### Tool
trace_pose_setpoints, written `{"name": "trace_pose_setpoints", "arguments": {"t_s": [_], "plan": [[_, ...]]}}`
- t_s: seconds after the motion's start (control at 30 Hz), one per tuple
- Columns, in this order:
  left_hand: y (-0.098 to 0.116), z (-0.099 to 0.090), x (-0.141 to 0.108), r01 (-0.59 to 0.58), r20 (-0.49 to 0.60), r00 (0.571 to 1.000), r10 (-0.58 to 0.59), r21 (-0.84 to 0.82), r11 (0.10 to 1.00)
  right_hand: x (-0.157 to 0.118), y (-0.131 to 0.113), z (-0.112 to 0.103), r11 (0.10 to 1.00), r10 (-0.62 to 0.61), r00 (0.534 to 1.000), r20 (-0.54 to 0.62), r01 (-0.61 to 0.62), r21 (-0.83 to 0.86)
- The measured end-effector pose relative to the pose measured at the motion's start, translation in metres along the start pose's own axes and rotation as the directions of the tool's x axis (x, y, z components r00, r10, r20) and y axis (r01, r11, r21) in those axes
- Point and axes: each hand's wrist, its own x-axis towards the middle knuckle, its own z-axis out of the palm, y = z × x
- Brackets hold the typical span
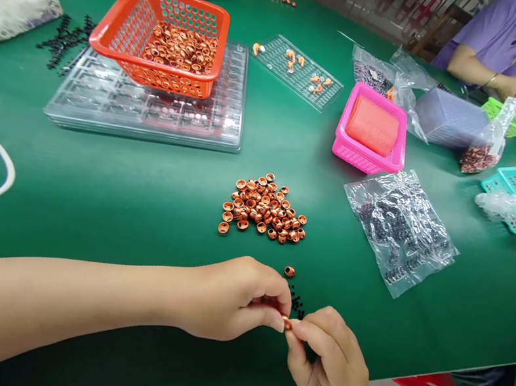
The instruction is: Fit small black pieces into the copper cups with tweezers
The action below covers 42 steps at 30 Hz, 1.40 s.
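Note:
My left hand [243, 300] pinches a small copper-coloured bead-like piece [286, 323] between thumb and fingertips, near the table's front edge. Against the other side of that piece press the thumb and index finger of my right hand [332, 366]; whether they hold a further small part is hidden. Just beyond the fingers lie several tiny black parts [297, 301], partly covered by my hands. One loose copper piece [289, 271] rests a little farther off. Behind it spreads a heap of the same hollow copper pieces [263, 207].
An orange basket [112, 27] of copper pieces stands on clear plastic trays [101, 119]. To the right are a pink basket [367, 162] and a clear bag of dark parts [398, 231]. A white cable [8, 176] curves at left. Other people sit across the table and at right.

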Motion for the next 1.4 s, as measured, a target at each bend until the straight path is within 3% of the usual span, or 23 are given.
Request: {"name": "trace_pose_setpoints", "arguments": {"t_s": [0.13,0.2,0.53,1.27,1.4], "plan": [[0.0005,0.0006,0.0024,0.248,0.08,0.968,-0.236,-0.19,0.95,-0.0005,0.0011,0.0002,0.999,-0.017,1.0,-0.022,0.016,-0.04],[0.0006,0.001,0.0038,0.315,0.116,0.949,-0.295,-0.266,0.911,-0.0005,0.0021,0.0004,0.998,-0.026,1.0,-0.016,0.024,-0.066],[0.0042,-0.003,0.0083,0.406,0.156,0.914,-0.375,-0.326,0.854,0.0028,0.0015,0.0033,0.987,-0.029,0.999,-0.018,0.026,-0.157],[0.0047,-0.0018,0.0081,0.367,0.136,0.93,-0.341,-0.307,0.878,0.0006,0.0037,0.0043,0.983,-0.029,1.0,-0.01,0.026,-0.182],[0.0035,-0.0039,0.0059,0.282,0.055,0.959,-0.277,-0.147,0.948,0.0004,0.0058,0.0052,0.978,-0.034,0.999,0.018,0.037,-0.205]]}}
